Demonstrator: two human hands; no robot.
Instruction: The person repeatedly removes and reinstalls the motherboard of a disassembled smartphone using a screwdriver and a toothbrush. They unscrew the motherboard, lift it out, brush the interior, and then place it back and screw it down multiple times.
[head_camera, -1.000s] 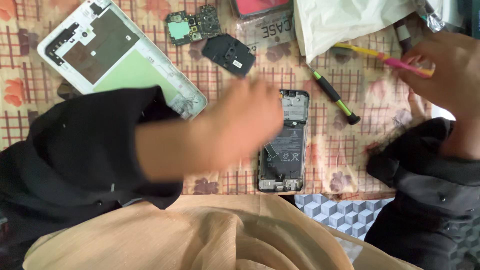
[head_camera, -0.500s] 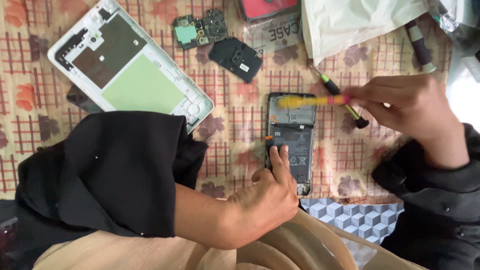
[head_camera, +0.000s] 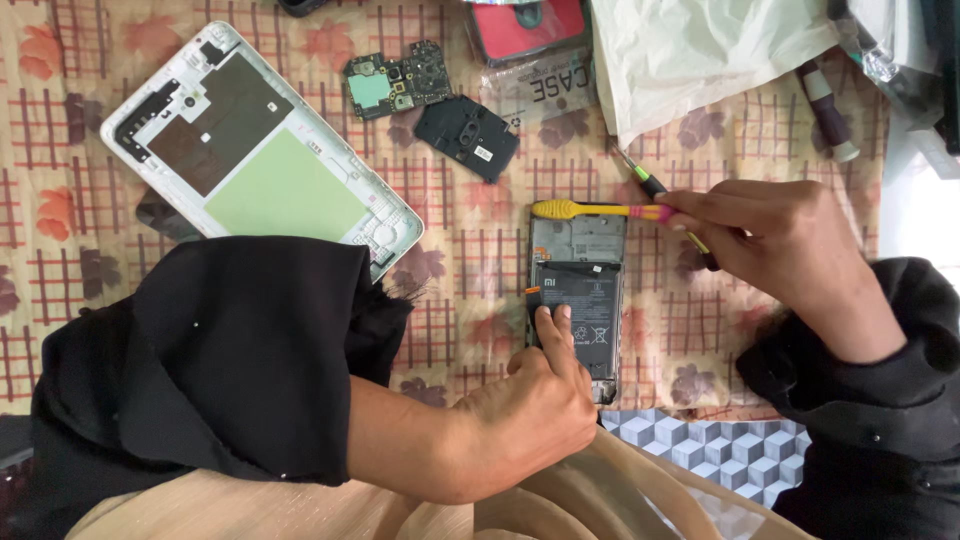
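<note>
**Opened phone pinned by one hand, brushed by the other**

A patterned cloth (head_camera: 90, 200) with red checks and flowers covers the work surface. On its upper left lies a large white tablet back frame (head_camera: 260, 150), tilted, with a pale green panel and a dark panel on its inner side. A white plastic bag (head_camera: 700, 50) sits at the top right.

Lower centre lies the opened phone (head_camera: 578, 300), upright in view, its black battery showing. The left hand (head_camera: 520, 420) reaches in from below, fingers extended and pressed flat on the battery's left part, gripping nothing. The right hand (head_camera: 780, 245) comes from the right, fingers closed around the pink handle of a yellow toothbrush (head_camera: 595, 209), whose head lies across the phone's top end.

Above the phone, well apart from it, rest a black plastic cover (head_camera: 467, 135) and, just beside that, a small green circuit board (head_camera: 395, 78). A slim screwdriver (head_camera: 650, 185) lies partly under the right hand
</note>
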